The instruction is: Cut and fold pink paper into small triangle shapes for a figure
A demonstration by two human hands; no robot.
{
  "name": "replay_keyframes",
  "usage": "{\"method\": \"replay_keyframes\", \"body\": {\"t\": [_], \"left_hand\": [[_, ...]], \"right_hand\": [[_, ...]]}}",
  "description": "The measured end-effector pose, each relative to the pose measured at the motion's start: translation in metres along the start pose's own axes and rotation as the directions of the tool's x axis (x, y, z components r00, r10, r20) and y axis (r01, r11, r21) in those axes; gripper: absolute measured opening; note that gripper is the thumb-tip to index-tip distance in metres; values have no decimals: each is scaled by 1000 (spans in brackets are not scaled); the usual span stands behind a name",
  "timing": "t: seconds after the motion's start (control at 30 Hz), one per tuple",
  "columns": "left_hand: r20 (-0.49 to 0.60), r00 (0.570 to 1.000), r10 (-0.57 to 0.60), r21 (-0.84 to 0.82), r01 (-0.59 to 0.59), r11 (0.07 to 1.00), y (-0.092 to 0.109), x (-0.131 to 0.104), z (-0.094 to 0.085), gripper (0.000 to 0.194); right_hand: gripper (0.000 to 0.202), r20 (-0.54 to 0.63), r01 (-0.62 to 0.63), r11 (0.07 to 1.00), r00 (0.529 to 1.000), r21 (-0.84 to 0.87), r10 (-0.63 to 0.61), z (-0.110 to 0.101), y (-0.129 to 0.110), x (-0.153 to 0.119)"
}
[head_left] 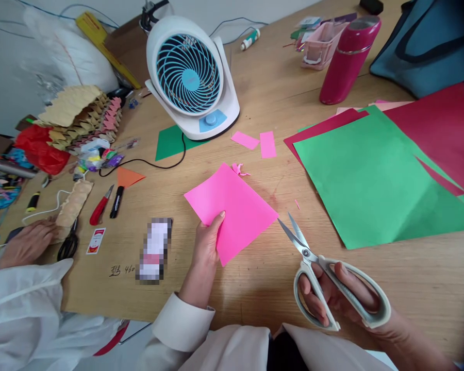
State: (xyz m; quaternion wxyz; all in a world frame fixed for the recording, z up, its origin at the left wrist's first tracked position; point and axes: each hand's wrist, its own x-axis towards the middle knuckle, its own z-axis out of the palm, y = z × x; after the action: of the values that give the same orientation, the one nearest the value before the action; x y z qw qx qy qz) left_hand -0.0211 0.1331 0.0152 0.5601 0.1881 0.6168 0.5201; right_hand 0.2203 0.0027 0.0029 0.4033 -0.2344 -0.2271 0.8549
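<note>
A pink sheet of paper [242,211] is pinched in my left hand [209,242], thumb on top, held above the wooden table. My right hand [332,293] has its fingers through the handles of light-grey scissors [307,255]. Their blades are slightly apart, and the tips point at the sheet's right corner, close to it. Beyond the sheet lie two small pink paper rectangles [268,145] and a crumpled pink scrap [238,169]. To the right, a large green sheet [379,175] rests over dark red sheets [429,139].
A white fan [191,77] stands at the back, its black cord running left. A magenta bottle [350,62], pink basket [320,46] and blue bag [413,46] are back right. On the left are a phone [154,251], red knife [100,207] and a co-worker's hand [29,242].
</note>
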Motion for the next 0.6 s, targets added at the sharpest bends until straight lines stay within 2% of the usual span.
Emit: {"method": "replay_keyframes", "body": {"t": [0.3, 0.6], "left_hand": [[4, 1000, -4, 0, 4, 1000, -1, 1, -2, 43], [17, 1000, -1, 6, 1, 1000, -2, 2, -3, 43]], "right_hand": [[56, -35, -3, 999, 999, 53, 5, -4, 8, -6], [56, 9, 2, 1000, 1000, 25, -2, -4, 6, -5]]}}
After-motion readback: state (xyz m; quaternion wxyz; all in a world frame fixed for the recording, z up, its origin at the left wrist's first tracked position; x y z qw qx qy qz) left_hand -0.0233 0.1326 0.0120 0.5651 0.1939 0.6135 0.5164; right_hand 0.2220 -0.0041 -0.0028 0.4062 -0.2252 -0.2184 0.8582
